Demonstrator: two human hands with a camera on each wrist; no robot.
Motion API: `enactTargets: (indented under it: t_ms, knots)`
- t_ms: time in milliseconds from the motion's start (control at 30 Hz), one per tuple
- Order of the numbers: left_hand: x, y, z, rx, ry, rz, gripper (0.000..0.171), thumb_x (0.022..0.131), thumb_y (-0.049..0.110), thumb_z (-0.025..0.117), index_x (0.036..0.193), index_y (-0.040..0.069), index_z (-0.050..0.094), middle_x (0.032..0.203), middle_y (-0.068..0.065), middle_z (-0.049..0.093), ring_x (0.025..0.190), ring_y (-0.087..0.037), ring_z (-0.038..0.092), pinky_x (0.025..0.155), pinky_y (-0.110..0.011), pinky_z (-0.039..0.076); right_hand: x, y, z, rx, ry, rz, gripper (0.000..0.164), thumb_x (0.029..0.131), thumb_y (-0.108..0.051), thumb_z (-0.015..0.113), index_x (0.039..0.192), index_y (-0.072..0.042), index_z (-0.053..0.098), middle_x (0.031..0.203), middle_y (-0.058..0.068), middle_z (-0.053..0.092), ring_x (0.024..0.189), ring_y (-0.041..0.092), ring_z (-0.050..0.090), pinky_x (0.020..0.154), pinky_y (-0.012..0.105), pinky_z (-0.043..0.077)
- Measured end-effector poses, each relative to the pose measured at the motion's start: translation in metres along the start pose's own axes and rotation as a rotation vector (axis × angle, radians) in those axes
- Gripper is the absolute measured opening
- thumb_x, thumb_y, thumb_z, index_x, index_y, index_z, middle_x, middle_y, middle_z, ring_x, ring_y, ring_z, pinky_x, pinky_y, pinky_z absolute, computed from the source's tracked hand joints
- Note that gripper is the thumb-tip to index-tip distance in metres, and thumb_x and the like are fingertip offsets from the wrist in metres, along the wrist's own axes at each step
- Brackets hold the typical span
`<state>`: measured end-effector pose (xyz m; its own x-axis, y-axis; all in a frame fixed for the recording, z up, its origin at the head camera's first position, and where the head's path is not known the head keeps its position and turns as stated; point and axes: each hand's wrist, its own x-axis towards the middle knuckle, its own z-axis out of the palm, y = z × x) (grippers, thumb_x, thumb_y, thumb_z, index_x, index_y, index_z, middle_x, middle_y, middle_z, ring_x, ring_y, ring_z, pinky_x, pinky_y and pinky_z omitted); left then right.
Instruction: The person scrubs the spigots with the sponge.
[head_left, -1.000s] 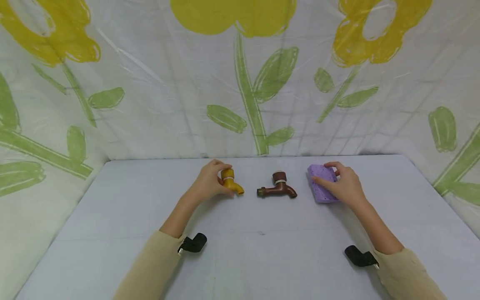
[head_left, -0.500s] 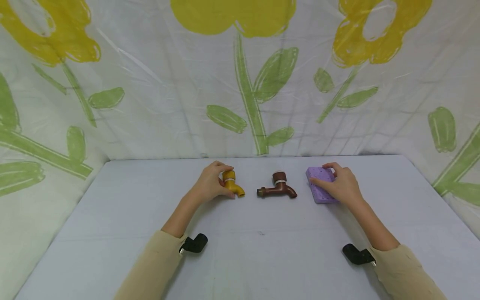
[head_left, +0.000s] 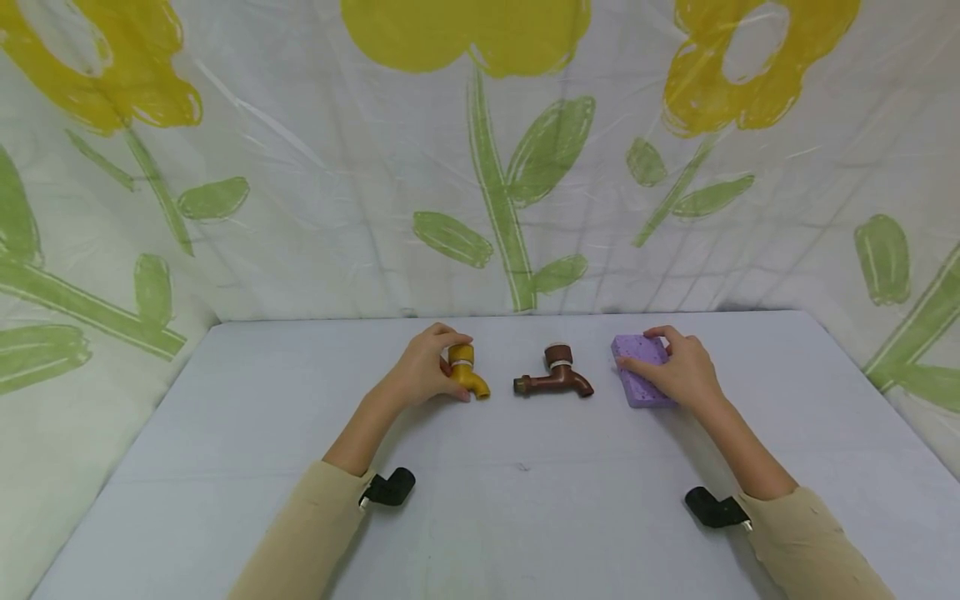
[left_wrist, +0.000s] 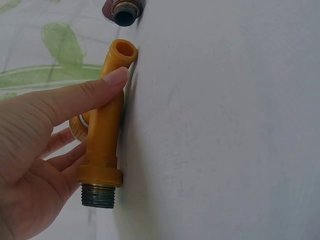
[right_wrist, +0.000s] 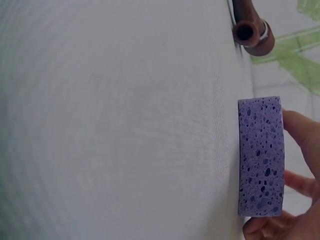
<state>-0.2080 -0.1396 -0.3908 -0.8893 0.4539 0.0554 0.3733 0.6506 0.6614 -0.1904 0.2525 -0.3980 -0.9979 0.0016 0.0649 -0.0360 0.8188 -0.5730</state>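
Observation:
My left hand (head_left: 426, 368) holds a yellow faucet (head_left: 468, 380) at the back of the table, its thumb across the body and its other fingers behind. In the left wrist view the faucet's dark threaded end (left_wrist: 98, 196) points toward the wrist and its spout opening faces away. Over to the right, my right hand (head_left: 690, 371) grips a purple sponge (head_left: 639, 388), the thumb lying on its upper face. The sponge's pored side (right_wrist: 261, 160) shows in the right wrist view, low on the table. Between both hands lies a brown faucet (head_left: 557, 381), touched by neither.
The table (head_left: 495, 517) has a white cover. Behind it hangs a white sheet (head_left: 315, 250) printed with yellow flowers and green leaves. Black wrist mounts (head_left: 392, 487) stick out from both beige sleeves (head_left: 300, 533).
The left hand and the yellow faucet have shifted slightly right, and the faucet has turned a little. Early on, the right hand and sponge moved slightly left. The brown faucet stayed put.

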Motion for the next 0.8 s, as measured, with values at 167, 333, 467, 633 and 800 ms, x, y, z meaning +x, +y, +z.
enactTargets:
  t_ms: [167, 333, 467, 633, 800]
  knots:
    - [-0.002, 0.001, -0.001, 0.000, -0.006, -0.002, 0.083, 0.074, 0.011, 0.098, 0.145, -0.004, 0.059, 0.139, -0.024, 0.054, 0.084, -0.018, 0.062, 0.078, -0.029, 0.058, 0.000, 0.001, -0.004, 0.013, -0.039, 0.006, 0.078, 0.093, -0.048, 0.078, 0.142, 0.007, 0.054, 0.121, 0.038, 0.058, 0.107, 0.045, 0.056, 0.082, 0.051, 0.051]
    - [-0.006, 0.001, -0.005, -0.003, 0.008, 0.009, 0.081, 0.077, 0.015, 0.097, 0.145, -0.005, 0.058, 0.138, -0.024, 0.056, 0.090, -0.026, 0.068, 0.084, -0.035, 0.062, -0.001, 0.004, -0.012, 0.049, -0.106, 0.024, 0.079, 0.096, -0.049, 0.075, 0.148, 0.005, 0.049, 0.134, 0.040, 0.054, 0.118, 0.050, 0.055, 0.090, 0.059, 0.051]
    - [-0.012, -0.003, -0.009, 0.002, 0.033, 0.019, 0.075, 0.082, 0.018, 0.094, 0.145, -0.004, 0.059, 0.138, -0.024, 0.058, 0.097, -0.034, 0.071, 0.087, -0.040, 0.063, -0.005, 0.009, -0.018, 0.089, -0.155, 0.008, 0.077, 0.098, -0.046, 0.073, 0.152, 0.002, 0.046, 0.142, 0.039, 0.050, 0.122, 0.052, 0.055, 0.092, 0.059, 0.052]
    - [-0.021, -0.009, -0.013, -0.031, 0.059, 0.007, 0.065, 0.091, 0.019, 0.086, 0.146, -0.001, 0.059, 0.142, -0.024, 0.057, 0.109, -0.042, 0.068, 0.090, -0.046, 0.063, -0.010, 0.015, -0.026, 0.124, -0.178, -0.035, 0.073, 0.100, -0.039, 0.073, 0.155, -0.001, 0.045, 0.148, 0.034, 0.050, 0.111, 0.044, 0.063, 0.084, 0.042, 0.054]
    - [-0.032, -0.014, -0.018, -0.002, 0.106, 0.032, 0.050, 0.103, 0.019, 0.071, 0.147, -0.002, 0.058, 0.146, -0.025, 0.055, 0.117, -0.045, 0.065, 0.096, -0.054, 0.059, -0.016, 0.023, -0.035, 0.105, -0.177, -0.078, 0.071, 0.102, -0.033, 0.073, 0.157, -0.001, 0.043, 0.150, 0.035, 0.048, 0.115, 0.048, 0.065, 0.087, 0.046, 0.057]
